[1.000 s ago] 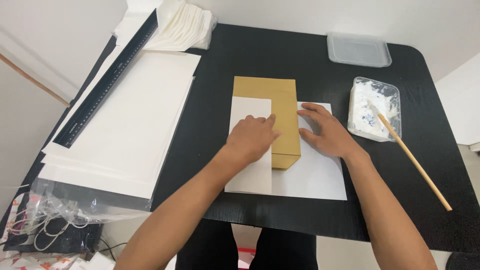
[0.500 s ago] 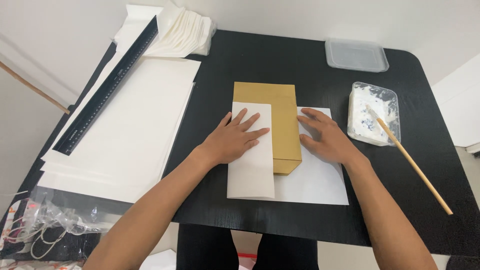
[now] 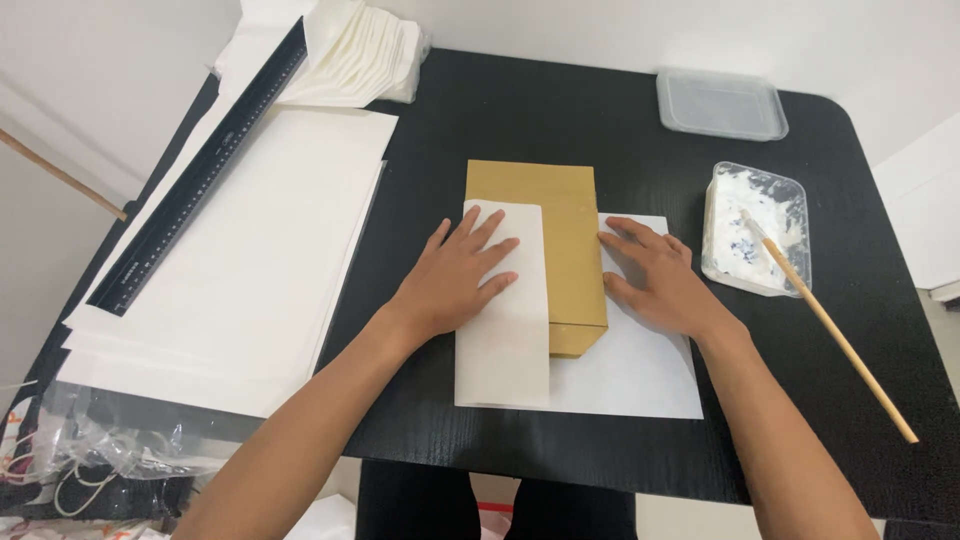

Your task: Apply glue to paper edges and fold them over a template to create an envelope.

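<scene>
A flat tan cardboard box (image 3: 560,215) lies on a white paper sheet (image 3: 640,370) in the middle of a black table (image 3: 560,110). The sheet's left flap (image 3: 505,340) is folded over the box's left part. My left hand (image 3: 455,275) lies flat on that flap, fingers spread, pressing it down. My right hand (image 3: 655,275) rests flat on the sheet against the box's right edge, fingers apart. Neither hand grips anything.
A stack of large white sheets (image 3: 245,265) and a long black ruler (image 3: 200,170) lie at the left. Folded white papers (image 3: 360,60) sit at the back. A tub of white paste (image 3: 755,225) with a wooden stick (image 3: 840,340) stands right, a clear lid (image 3: 720,105) behind it.
My left hand has slid a little left and down along the folded flap, smoothing it. The right hand has stayed beside the box.
</scene>
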